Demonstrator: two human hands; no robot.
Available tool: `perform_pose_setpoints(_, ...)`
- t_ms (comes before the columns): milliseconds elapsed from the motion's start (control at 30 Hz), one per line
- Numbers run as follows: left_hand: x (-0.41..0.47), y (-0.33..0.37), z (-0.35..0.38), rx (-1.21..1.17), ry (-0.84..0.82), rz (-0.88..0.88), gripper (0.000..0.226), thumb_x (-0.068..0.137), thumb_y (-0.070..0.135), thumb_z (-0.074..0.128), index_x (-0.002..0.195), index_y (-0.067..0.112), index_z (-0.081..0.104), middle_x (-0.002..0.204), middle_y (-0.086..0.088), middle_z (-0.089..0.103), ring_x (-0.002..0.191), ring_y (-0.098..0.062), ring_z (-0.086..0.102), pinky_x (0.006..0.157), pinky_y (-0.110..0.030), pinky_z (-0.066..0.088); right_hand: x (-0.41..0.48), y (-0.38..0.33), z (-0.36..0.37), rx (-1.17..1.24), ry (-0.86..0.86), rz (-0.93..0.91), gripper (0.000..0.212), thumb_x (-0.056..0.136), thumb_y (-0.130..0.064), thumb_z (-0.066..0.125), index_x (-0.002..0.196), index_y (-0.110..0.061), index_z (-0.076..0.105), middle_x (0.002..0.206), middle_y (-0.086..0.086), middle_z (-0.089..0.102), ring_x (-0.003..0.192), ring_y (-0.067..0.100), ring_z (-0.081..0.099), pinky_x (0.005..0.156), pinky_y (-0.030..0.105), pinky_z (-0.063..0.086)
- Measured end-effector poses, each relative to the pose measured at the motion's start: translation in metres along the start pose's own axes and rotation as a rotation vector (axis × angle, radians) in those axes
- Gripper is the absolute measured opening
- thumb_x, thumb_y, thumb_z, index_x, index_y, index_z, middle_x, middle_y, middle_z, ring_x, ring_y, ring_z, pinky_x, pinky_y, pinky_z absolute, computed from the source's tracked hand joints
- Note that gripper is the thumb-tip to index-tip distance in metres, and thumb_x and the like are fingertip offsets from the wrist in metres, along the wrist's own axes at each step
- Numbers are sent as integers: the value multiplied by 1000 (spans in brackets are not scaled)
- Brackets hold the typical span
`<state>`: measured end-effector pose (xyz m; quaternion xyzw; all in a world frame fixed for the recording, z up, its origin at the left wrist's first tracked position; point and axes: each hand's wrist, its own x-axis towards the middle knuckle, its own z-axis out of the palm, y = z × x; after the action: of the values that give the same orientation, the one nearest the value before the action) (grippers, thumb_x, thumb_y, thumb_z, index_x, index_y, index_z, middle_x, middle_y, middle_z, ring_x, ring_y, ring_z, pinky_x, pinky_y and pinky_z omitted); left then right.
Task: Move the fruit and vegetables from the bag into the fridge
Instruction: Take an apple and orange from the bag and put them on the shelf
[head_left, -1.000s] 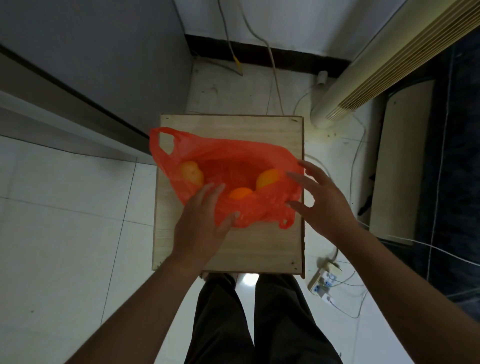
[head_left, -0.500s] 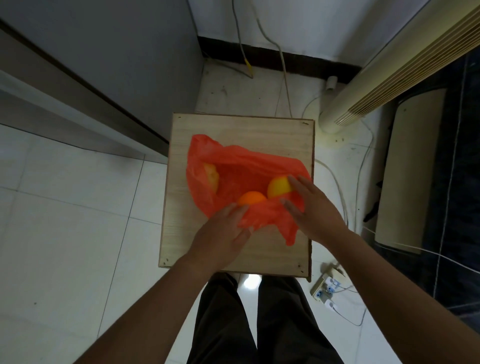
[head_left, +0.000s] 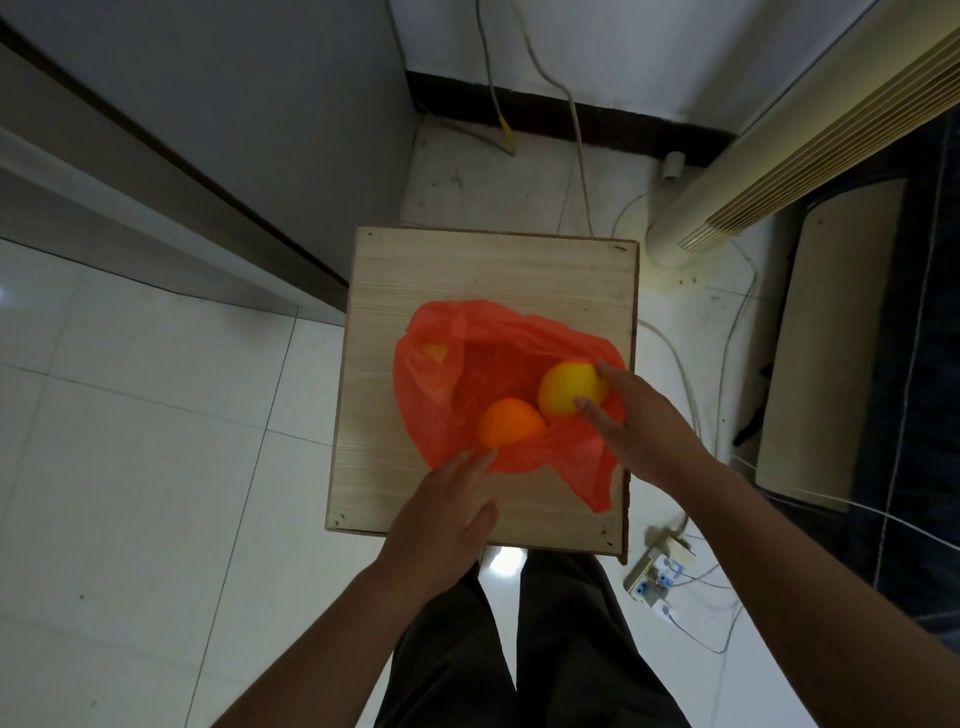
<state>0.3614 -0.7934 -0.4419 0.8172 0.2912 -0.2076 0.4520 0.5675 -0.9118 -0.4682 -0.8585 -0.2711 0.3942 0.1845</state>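
Note:
A red plastic bag (head_left: 441, 395) lies open on a small wooden table (head_left: 493, 270). Inside it sit a yellow fruit (head_left: 566, 387) on the right and an orange (head_left: 506, 423) near the front. A third fruit (head_left: 434, 353) shows through the plastic at the left. My right hand (head_left: 644, 431) reaches in from the right, its thumb and fingers curled around the yellow fruit. Straight fingers of my left hand (head_left: 441, 514) touch the bag's near edge just below the orange. The grey fridge (head_left: 234, 104) stands at the left with its door shut.
A cream tower unit (head_left: 779, 145) leans at the right, with a beige panel (head_left: 821, 353) beside it. Cables (head_left: 576, 135) run across the tiled floor behind and right of the table. A power strip (head_left: 657, 566) lies by my right leg.
The bag has been pulled open, so the yellow fruit and orange lie uncovered. My right hand has closed around the yellow fruit. My left hand has slid back to the bag's near edge.

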Motion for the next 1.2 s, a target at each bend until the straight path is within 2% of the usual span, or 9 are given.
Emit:
perform_pose_setpoints(100, 9, 7, -11, 52, 93, 36, 52, 96, 37, 43, 144, 29, 25, 149, 5, 30, 133, -11, 31, 102, -25, 31, -1, -8, -8, -155, 133, -92, 59, 91, -46, 47, 141, -19, 33, 145, 5, 39, 129, 24, 39, 102, 40, 35)
perform_pose_setpoints(167, 24, 14, -24, 80, 185, 59, 50, 95, 42, 41, 142, 26, 32, 145, 4, 37, 129, -14, 37, 100, -33, 40, -1, -17, -15, -171, 228, -179, 53, 91, -39, 52, 138, -19, 40, 143, 5, 42, 127, 24, 41, 100, 37, 35)
perform_pose_setpoints(233, 44, 24, -36, 95, 242, 92, 48, 95, 40, 43, 139, 22, 37, 143, 1, 40, 129, -16, 39, 102, -35, 39, 2, -25, -18, -152, 257, -237, 47, 90, -35, 55, 134, -20, 46, 139, 3, 47, 124, 22, 44, 98, 34, 35)
perform_pose_setpoints(400, 85, 35, -32, 152, 178, 72, 43, 95, 35, 47, 133, 15, 47, 135, -6, 47, 125, -22, 43, 103, -33, 36, 10, -13, -1, -134, 124, -156, 53, 89, -39, 55, 137, -24, 40, 138, 0, 46, 120, 21, 48, 94, 34, 41)
perform_pose_setpoints(533, 84, 21, -19, 185, 2, -29, 53, 93, 37, 50, 139, 16, 38, 141, -9, 41, 127, -25, 42, 103, -34, 36, 5, 3, 8, 4, 20, 2, 69, 85, -44, 58, 143, -25, 26, 139, 3, 44, 120, 23, 48, 94, 34, 40)
perform_pose_setpoints(800, 67, 6, -12, 41, -81, -109, 79, 83, 48, 62, 146, 21, 23, 148, -6, 34, 132, -22, 37, 104, -37, 36, -5, 8, 15, 74, -6, 7, 81, 78, -41, 68, 144, -26, 22, 142, 3, 40, 124, 22, 43, 93, 29, 36)
perform_pose_setpoints(967, 65, 8, -13, 89, -23, -115, 87, 75, 44, 73, 144, 20, 25, 147, -4, 31, 131, -22, 36, 101, -35, 35, -9, 6, 8, 69, 30, -22, 81, 77, -41, 70, 143, -27, 24, 143, 2, 39, 126, 22, 42, 97, 34, 37)
perform_pose_setpoints(1067, 64, 8, -15, 132, 46, -79, 91, 71, 41, 76, 144, 18, 27, 147, -3, 30, 132, -20, 34, 102, -30, 32, -11, 1, 1, 100, 61, -26, 78, 79, -38, 69, 143, -27, 24, 144, 1, 38, 126, 20, 41, 94, 30, 34)
perform_pose_setpoints(1200, 60, 15, -25, 57, 145, -75, 88, 69, 37, 79, 142, 20, 32, 143, 0, 31, 129, -20, 35, 99, -30, 33, -13, -3, -4, 88, 79, -53, 76, 81, -37, 67, 143, -29, 24, 146, -1, 35, 130, 19, 37, 99, 31, 33)
